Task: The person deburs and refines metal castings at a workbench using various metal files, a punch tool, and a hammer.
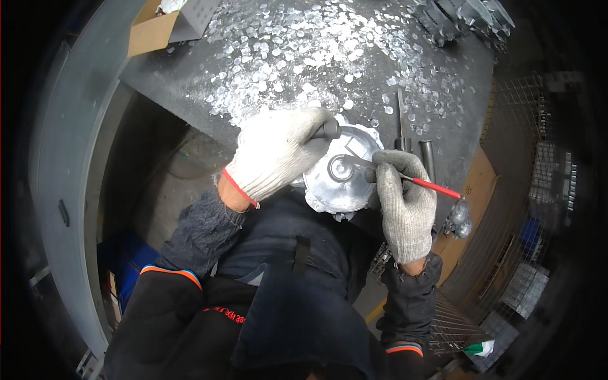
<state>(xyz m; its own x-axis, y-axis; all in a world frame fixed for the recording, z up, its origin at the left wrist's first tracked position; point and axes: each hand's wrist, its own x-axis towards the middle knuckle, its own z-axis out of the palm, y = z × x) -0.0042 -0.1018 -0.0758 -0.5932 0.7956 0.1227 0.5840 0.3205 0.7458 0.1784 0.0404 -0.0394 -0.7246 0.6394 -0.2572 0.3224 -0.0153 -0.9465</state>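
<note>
A round silver metal casting (323,185) with a raised hub and a lobed rim lies close to my body at the table's front edge. My left hand (278,149), in a white knit glove, is closed around a dark cylindrical handle (328,130) over the casting's upper left; the rest of that tool is hidden. My gloved right hand (405,196) grips a thin tool with a red handle (437,187) at the casting's right side. From its fingers a flat blade (358,162) points toward the hub. Whether blade and red handle are one tool, I cannot tell.
Many small shiny metal flakes (278,63) cover the dark table (190,88). Right of the casting lie a tool with a long narrow shaft (401,114) and a dark cylinder (427,158). A cardboard box (152,31) stands far left, more castings (462,19) far right. Wire cages (513,139) flank the right.
</note>
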